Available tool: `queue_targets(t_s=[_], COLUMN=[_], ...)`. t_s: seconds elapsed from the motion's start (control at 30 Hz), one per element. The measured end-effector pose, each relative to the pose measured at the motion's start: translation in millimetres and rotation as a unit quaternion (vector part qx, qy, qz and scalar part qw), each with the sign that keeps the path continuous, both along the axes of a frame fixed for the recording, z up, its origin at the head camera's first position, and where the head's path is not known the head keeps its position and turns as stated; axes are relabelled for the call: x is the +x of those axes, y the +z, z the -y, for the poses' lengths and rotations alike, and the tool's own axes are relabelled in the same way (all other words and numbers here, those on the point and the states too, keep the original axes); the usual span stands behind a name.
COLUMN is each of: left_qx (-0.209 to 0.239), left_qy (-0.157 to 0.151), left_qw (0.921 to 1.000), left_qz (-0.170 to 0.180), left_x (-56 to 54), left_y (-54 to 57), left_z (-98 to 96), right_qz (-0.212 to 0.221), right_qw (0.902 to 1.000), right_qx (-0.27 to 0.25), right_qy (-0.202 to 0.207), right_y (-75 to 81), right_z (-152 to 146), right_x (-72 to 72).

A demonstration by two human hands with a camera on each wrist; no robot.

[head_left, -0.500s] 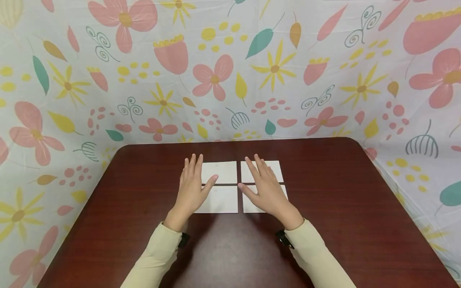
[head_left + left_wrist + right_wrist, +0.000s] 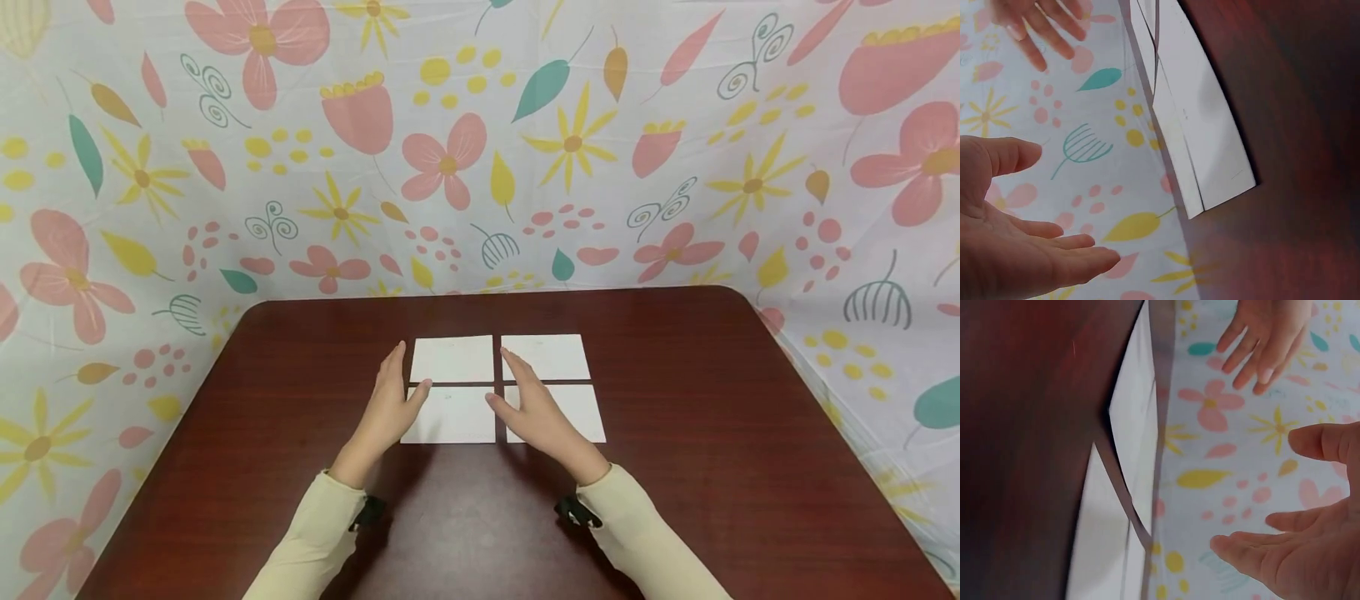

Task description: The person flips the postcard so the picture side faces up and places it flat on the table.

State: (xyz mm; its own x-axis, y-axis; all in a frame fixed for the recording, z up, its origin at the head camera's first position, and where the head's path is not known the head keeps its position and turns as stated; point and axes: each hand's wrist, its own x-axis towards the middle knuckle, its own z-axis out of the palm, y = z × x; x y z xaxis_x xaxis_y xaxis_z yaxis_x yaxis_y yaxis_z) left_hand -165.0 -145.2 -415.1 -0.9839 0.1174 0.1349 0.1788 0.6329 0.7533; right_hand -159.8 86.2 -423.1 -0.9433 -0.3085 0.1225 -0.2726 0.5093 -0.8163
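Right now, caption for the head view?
Both open hands, left and right, poised over four white cards on a dark table.

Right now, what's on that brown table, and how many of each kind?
White cards: 4, laid two by two: far left, far right, near left, near right
Hands: 2, left hand and right hand, both open above the table
Total: 6
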Motion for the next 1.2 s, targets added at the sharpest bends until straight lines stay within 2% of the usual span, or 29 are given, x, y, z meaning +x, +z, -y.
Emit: queue_targets(t_s=[0.13,0.3,0.53,0.77,1.2], left_qx=[0.015,0.013,0.022,0.05,0.08], left_qy=[-0.002,-0.015,-0.019,-0.009,-0.002], left_qw=[0.9989,0.9954,0.9917,0.9831,0.9781], left_qz=[0.045,0.093,0.125,0.176,0.192], left_x=[-0.1,0.9,0.6,-0.8,0.1], left_y=[-4.4,-12.2,-19.9,-26.7,-30.1], left_z=[3.0,6.1,10.6,12.6,10.3], right_qz=[0.046,0.097,0.125,0.135,0.172], right_qw=[0.9984,0.9929,0.9911,0.9906,0.9837], right_qx=[-0.034,-0.069,-0.043,-0.011,-0.041], right_qy=[0.0,0.004,-0.01,-0.023,-0.031], right_y=[-6.2,-14.1,-18.1,-21.1,-23.6], right_z=[8,15,21,25,27], right_x=[4.3,8.2,11.6,11.5,10.3])
